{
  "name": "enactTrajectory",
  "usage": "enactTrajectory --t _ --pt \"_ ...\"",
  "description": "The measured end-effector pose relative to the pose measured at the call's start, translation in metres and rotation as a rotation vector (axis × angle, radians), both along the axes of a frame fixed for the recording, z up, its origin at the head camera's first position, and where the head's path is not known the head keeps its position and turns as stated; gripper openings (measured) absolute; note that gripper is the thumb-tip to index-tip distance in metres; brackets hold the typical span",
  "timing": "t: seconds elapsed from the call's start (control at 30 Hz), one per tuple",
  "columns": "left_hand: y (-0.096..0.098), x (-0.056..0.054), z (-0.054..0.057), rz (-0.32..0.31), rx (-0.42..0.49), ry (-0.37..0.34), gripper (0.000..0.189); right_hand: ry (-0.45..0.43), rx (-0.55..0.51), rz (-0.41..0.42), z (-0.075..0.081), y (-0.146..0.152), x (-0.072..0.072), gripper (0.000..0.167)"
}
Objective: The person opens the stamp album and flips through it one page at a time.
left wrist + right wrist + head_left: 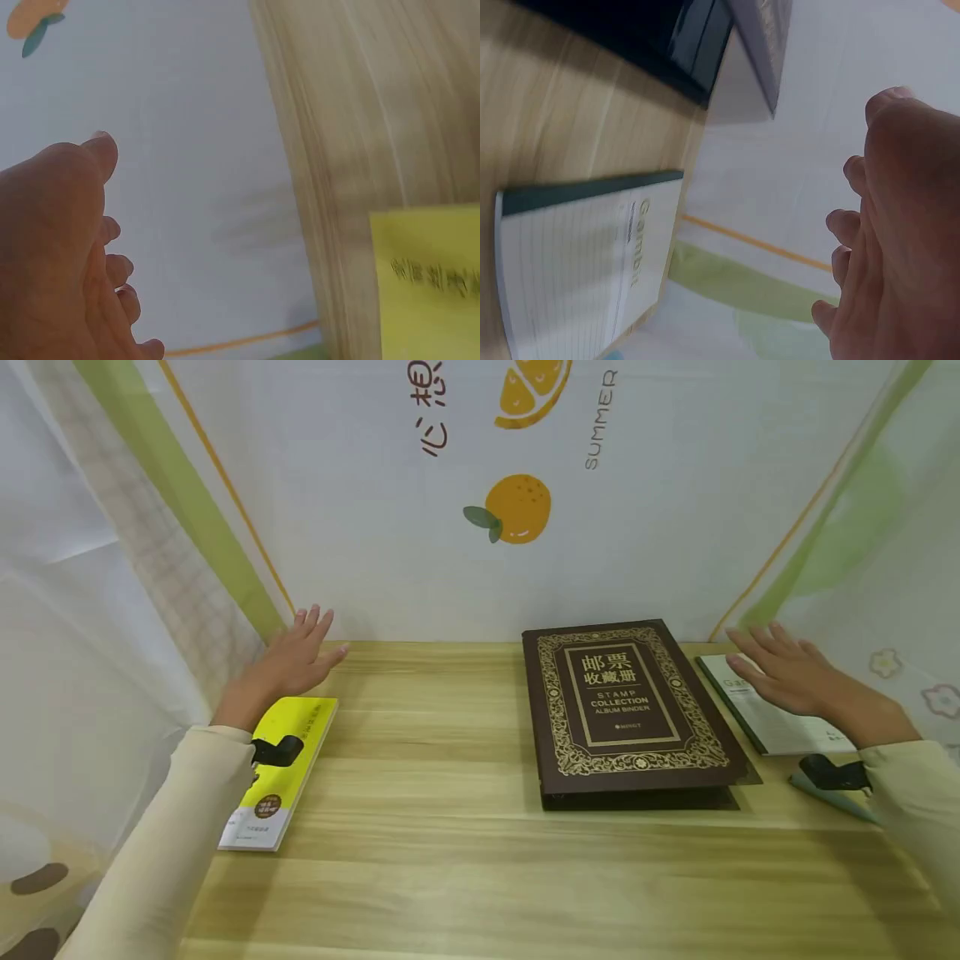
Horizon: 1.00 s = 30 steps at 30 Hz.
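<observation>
My left hand hovers with spread fingers above the far end of a yellow book, holding nothing. That book lies at the left of the wooden table, partly hidden by the left wrist and sleeve. On the right, my right hand is raised over a notebook with a pale lined cover and dark green spine, its fingers extended and grasping nothing. Between the hands, nearer the right one, lies a thick dark brown stamp album binder with gold ornament. In the right wrist view the notebook appears apart from the fingers.
A white curtain with orange prints hangs along the table's back edge, and more fabric borders both sides. A flat grey-green item lies under the right wrist, partly hidden. Bare wood shows between the yellow book and the binder.
</observation>
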<state>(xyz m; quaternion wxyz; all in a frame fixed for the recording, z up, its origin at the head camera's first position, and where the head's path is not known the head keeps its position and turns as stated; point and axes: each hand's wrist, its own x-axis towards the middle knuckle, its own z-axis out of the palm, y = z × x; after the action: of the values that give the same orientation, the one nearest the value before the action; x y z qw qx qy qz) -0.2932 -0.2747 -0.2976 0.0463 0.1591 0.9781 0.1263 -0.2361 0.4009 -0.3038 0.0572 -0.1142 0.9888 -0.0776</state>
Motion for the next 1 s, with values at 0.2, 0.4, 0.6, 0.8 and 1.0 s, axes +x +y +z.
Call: enactTrajectory --t 0.2,0.4,0.6,0.8,1.0 --pt "0.04 -0.003 0.0 -0.056 0.003 0.01 0.08 0.011 0.0 0.028 0.001 -0.02 -0.002 0.067" --pt "0.089 -0.004 0.002 -0.15 0.002 0.041 0.076 0.018 -0.046 0.047 -0.003 -0.03 -0.001 0.067" --pt "0.131 0.006 0.002 -0.264 -0.018 0.067 0.077 0.032 -0.13 0.08 -0.005 -0.038 0.006 0.066" --pt "0.17 0.024 -0.006 -0.423 -0.031 0.07 0.077 -0.027 -0.289 0.093 -0.012 -0.042 0.014 0.066" --pt "0.214 0.048 -0.026 -0.58 -0.061 0.049 0.077 -0.066 -0.388 0.114 -0.02 -0.042 0.02 0.066"
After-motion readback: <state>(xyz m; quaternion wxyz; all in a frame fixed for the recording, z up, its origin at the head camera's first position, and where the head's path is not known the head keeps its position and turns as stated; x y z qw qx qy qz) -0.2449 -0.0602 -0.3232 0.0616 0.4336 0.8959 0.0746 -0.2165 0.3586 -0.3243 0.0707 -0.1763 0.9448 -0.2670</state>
